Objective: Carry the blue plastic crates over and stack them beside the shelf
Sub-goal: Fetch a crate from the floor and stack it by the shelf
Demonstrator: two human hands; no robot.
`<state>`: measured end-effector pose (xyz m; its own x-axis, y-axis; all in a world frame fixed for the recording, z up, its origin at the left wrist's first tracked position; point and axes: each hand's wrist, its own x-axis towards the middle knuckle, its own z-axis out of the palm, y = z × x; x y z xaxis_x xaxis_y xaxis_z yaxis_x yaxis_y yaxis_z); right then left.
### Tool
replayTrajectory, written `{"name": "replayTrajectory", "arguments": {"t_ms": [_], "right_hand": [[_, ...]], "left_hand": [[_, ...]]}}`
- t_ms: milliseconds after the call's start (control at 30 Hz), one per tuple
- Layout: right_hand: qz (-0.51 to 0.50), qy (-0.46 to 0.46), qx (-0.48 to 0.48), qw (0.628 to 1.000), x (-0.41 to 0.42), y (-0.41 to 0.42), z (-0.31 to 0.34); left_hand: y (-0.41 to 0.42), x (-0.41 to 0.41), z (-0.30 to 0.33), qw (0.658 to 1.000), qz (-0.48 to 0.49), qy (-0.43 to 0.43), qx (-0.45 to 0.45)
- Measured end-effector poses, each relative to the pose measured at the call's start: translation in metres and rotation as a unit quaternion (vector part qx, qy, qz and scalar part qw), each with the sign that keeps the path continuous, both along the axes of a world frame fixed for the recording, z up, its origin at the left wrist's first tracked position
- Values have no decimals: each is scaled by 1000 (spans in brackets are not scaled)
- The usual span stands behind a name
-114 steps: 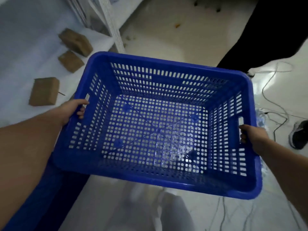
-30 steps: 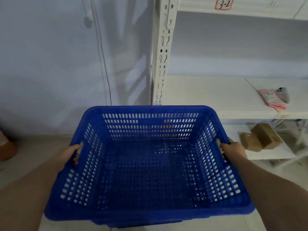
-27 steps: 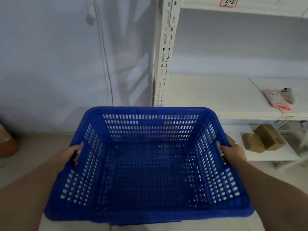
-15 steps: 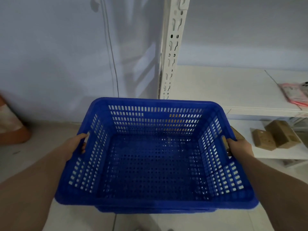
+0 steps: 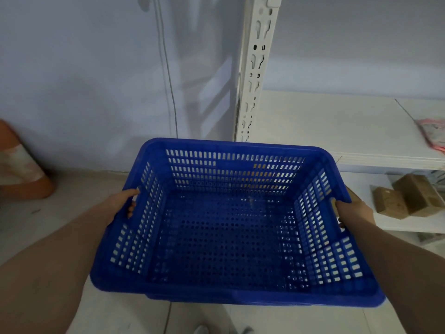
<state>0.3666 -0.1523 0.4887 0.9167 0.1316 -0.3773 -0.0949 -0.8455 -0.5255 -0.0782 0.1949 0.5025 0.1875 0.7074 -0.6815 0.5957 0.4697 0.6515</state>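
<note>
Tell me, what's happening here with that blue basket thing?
A person is holding an empty blue crate with both bare hands: the left hand has a grip on one side handle, the right hand on the other. The crate hangs in front of a white shelf, near its upright post. Another blue rim shows just beneath it, apparently a second crate. Brown boxes sit on the lower shelf.

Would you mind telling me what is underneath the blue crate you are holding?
Beneath the blue crate, held by the left hand and right hand, another blue rim peeks out at the near edge, apparently a second crate. The rest of it and the floor below are covered.
</note>
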Motion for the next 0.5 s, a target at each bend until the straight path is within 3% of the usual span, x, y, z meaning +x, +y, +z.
{"name": "replayTrajectory", "arguments": {"t_ms": [167,500], "right_hand": [[10,-3,-8,1000,4,1,0],[10,24,8,1000,2,3,-2]], "left_hand": [[-3,-1,-3,999,-11,19,-24],[-1,1,-14,999,22,27,26]]}}
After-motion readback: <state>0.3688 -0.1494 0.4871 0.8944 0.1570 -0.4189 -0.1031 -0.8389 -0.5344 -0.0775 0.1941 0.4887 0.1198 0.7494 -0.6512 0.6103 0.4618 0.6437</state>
